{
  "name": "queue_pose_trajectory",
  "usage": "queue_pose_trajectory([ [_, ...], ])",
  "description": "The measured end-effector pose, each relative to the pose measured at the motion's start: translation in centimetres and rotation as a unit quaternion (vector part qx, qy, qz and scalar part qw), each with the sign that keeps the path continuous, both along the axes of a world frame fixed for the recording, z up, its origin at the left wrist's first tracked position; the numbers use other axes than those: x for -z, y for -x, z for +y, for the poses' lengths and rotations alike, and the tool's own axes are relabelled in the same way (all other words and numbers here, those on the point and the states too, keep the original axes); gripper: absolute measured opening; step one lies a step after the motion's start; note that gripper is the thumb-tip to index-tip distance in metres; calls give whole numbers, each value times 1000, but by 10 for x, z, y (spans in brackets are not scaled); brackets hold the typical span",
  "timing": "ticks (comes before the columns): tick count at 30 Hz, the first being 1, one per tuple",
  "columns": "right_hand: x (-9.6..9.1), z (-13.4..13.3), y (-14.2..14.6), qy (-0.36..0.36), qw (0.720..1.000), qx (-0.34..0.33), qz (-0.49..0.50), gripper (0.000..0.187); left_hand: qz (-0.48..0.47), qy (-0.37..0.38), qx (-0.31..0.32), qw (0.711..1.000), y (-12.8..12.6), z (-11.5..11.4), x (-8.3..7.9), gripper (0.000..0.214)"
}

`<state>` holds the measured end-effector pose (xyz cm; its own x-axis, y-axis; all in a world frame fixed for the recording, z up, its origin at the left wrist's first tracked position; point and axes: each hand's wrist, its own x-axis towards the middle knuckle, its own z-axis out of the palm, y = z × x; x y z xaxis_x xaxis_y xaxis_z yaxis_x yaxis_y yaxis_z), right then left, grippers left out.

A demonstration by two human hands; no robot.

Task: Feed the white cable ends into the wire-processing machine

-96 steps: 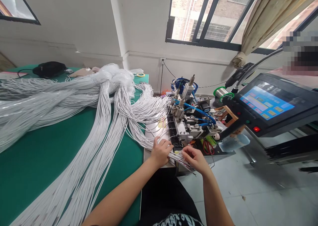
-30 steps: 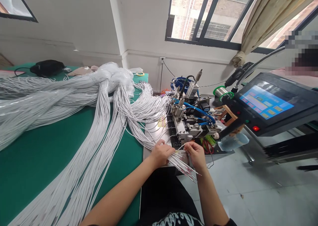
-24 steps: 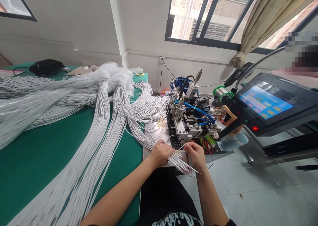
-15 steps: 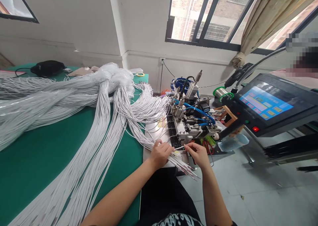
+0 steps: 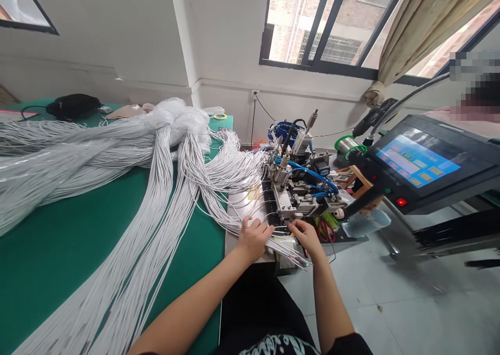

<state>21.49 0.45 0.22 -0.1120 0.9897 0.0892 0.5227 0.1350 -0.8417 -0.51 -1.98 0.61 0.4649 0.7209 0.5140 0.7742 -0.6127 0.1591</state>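
My left hand is closed over a bundle of thin white cables, whose ends stick out below and to the right of the fingers. A single white cable runs from my left hand across to my right hand. Thumb and forefinger of the right hand pinch that cable near its end, close against the front edge of a machine with metal cylinders and blue air hoses. The fingers partly hide the cable's tip. Further cables lie across the machine's metal plate.
Long white cable bundles drape over the green table, with plastic wrap at the back. A control screen on an arm stands right, beside a solder wire spool. Red-handled scissors lie near the machine. Another person is at far right.
My right hand has moved slightly up and closer to the machine with the pinched cable. The left hand has shifted a little, and the bundle's loose ends sit higher.
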Motion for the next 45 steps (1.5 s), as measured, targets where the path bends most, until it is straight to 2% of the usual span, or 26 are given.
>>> queue_pose_trajectory([
  [5, 7, 5, 1, 54, 994, -30, 92, 43, 1, 19, -8, 1000, -1, 0, -1, 42],
  [13, 7, 4, -3, 44, 992, -40, 111, 37, 8, 15, -1, 1000, -1, 1, -1, 43],
  [19, 14, 5, -3, 129, 976, -48, 167, 40, 3, 21, -4, 1000, -2, 1, -1, 42],
  [22, 16, 5, -4, 145, 968, -53, 200, 39, 5, 23, -1, 1000, -2, 1, -2, 42],
  [28, 15, 6, -1, 104, 977, -35, 184, 33, 20, 23, 0, 1000, -2, 1, -4, 40],
  [32, 24, 6, 5, 106, 971, 8, 212, 34, 28, 32, -7, 999, -2, 2, -6, 38],
  [36, 27, 1, 3, 109, 973, 17, 203, 38, -3, 36, 2, 999, -1, 2, 0, 41],
  [38, 22, -3, -2, 97, 982, 26, 157, 40, -18, 29, 12, 999, 0, 2, 3, 44],
  [42, 6, -14, -10, 28, 992, 96, 75, 45, -31, -25, 13, 999, 1, 3, 7, 42],
  [45, -9, -23, -8, 7, 995, 80, 65, 42, -46, -56, 12, 997, 1, 2, 5, 40],
])
